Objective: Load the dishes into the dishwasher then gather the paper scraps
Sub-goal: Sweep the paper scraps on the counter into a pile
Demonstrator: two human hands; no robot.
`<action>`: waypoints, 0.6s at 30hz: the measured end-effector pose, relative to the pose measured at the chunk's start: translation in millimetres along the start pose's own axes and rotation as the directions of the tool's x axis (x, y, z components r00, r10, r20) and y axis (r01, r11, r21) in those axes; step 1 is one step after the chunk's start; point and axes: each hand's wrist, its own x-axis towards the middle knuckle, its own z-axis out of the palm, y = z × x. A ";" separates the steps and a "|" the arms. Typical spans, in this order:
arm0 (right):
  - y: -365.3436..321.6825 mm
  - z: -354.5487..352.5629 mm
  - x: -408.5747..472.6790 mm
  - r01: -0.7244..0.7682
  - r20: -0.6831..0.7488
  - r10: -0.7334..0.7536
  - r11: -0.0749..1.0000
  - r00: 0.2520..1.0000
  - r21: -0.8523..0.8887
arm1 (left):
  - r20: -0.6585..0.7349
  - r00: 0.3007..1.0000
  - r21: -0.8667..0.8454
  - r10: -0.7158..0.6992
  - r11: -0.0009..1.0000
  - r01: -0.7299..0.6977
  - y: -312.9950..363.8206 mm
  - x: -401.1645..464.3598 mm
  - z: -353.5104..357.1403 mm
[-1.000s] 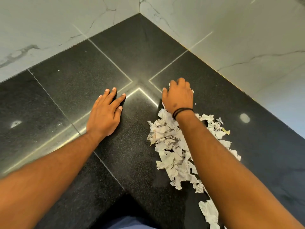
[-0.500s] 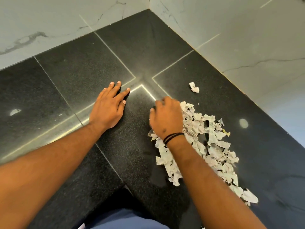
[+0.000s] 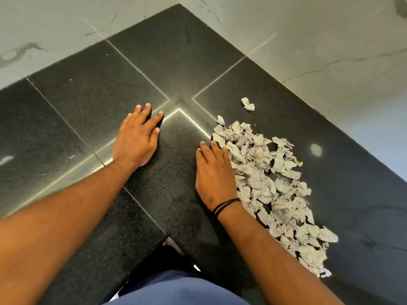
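Right hand point(image 3: 214, 172) flat, fingers straight against paper scraps point(image 3: 268, 183), corralling pile; left hand point(image 3: 137, 139) splayed bracing countertop point(image 3: 88, 102); stray scrap point(image 3: 247, 104) at one o'clock.

Single head view, worn high, looking steeply down and forward over the table point(image 3: 92, 100) corner. Close range: both forearms enter from 6 o'clock, hands at frame centre. Wall point(image 3: 330, 40) corner sits at 12 o'clock. Wide-angle lens bends the table edges. No second view to overlap.
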 end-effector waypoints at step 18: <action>-3.0 25.5 -26.3 0.102 -0.055 -0.092 0.974 0.994 0.203 | -0.007 1.000 0.009 0.010 1.000 -0.010 0.7 -0.2 0.2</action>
